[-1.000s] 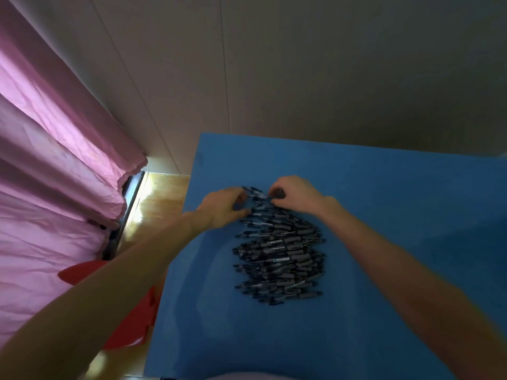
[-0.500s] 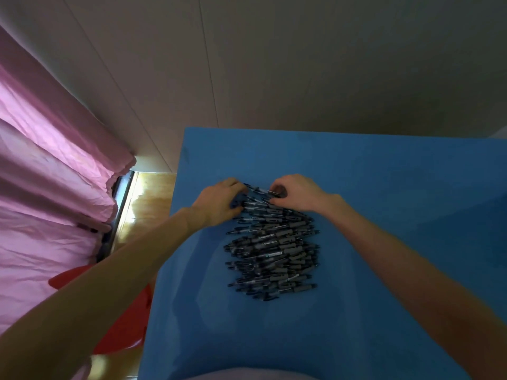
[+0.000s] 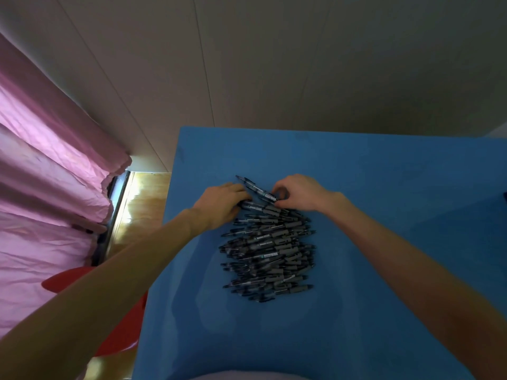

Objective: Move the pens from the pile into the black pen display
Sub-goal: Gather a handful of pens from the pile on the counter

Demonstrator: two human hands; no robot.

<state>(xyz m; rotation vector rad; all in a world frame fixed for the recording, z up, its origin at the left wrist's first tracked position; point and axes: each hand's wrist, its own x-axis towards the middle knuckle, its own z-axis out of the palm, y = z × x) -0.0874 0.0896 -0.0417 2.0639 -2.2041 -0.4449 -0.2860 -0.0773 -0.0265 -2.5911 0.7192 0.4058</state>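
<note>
- Pens (image 3: 267,252), head view: a dense pile of dark pens with grey barrels, lying mostly crosswise, one over another, near the middle of the blue bench (image 3: 370,311).
- Single pen (image 3: 256,188): at the far end of the pile, slanted against the lie of the others, its tip pointing away to the left; its near end sits at the right hand.
- Right hand (image 3: 299,192): at the far right corner of the pile, fingers curled, thumb and fingertips pinching the near end of the slanted pen. Grip closed on that pen.
- Left hand (image 3: 220,205): at the far left corner of the pile, palm down, fingers bent over the ends of the topmost pens and touching them. Whether the grip is closed round any pen cannot be told.
- Both forearms: bare, reaching in from the lower corners of the view to either side of the pile.
- Black object (image 3: 504,197): a small dark edge at the right border of the view, on the bench; too little shows to identify it.
- Pink curtain (image 3: 46,187): hanging at left, beside the bench.
- Red seat (image 3: 82,281): low at left, under the left forearm.
- Pale panelled wall (image 3: 274,64): behind the bench.
- Wooden floor (image 3: 142,198): a glossy strip between curtain and bench.
</note>
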